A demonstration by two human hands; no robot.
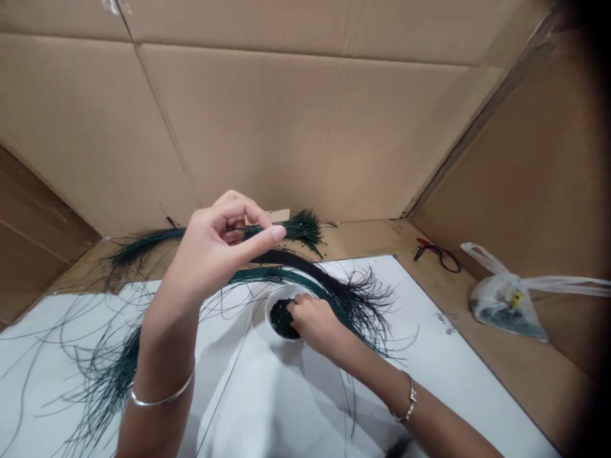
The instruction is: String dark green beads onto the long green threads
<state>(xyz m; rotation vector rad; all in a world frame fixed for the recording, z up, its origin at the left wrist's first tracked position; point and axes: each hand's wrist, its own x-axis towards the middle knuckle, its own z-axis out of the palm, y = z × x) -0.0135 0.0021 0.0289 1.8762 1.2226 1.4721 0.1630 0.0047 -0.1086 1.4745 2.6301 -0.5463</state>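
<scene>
My left hand [219, 245] is raised over the table, thumb and forefinger pinched together. Anything between those fingertips is too thin or small to make out. A white bowl [268, 318] of small dark green pieces like beads [281, 320] stands below it. My right hand [315, 320] reaches into this bowl from the right, fingers curled with their tips down at the green pieces, so what they grip is hidden. Behind the bowl curve a black bundle of thin strands [329, 280] and a dark green bundle [286, 275]. Another green bundle [300, 230] lies farther back, partly behind my left hand.
Cardboard walls [296, 133] enclose the white tabletop [410, 305] at the back and sides. Loose strand ends [105, 381] fan out at left. On the right are a tied clear plastic bag [506, 305] and a dark cord with a red part [436, 254].
</scene>
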